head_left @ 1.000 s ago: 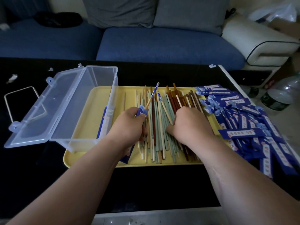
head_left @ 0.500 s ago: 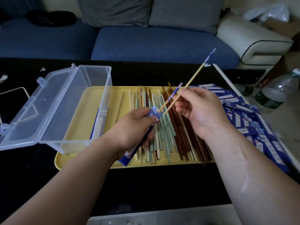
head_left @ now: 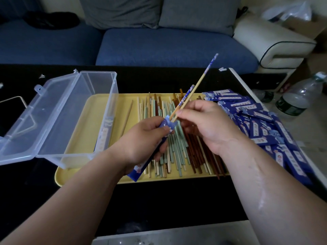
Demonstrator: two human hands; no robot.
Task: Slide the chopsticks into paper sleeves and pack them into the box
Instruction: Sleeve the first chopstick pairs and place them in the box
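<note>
My left hand (head_left: pixel 141 138) grips a blue paper sleeve (head_left: pixel 139 167) above the yellow tray (head_left: pixel 99 110). One blue-tipped chopstick (head_left: pixel 185 99) sticks out of the sleeve's open top. My right hand (head_left: pixel 203 124) pinches a second blue-tipped chopstick (head_left: pixel 203 77), its lower tip right at the sleeve's mouth. Loose chopsticks (head_left: pixel 177 151) in green, cream and brown lie piled on the tray. The clear plastic box (head_left: pixel 74 121) stands open on the tray's left end, with a sleeved pair (head_left: pixel 104 137) showing through its right wall.
A heap of blue paper sleeves (head_left: pixel 261 124) covers the tray's right side and the table beyond. One chopstick (head_left: pixel 127 115) lies alone beside the box. Plastic bottles (head_left: pixel 299 96) stand on the floor at right. A blue sofa (head_left: pixel 159 45) runs behind the black table.
Both hands lifted off the chopstick pile. My right hand picked out a second blue-tipped chopstick and brought its tip down to the sleeve's mouth beside the first one.
</note>
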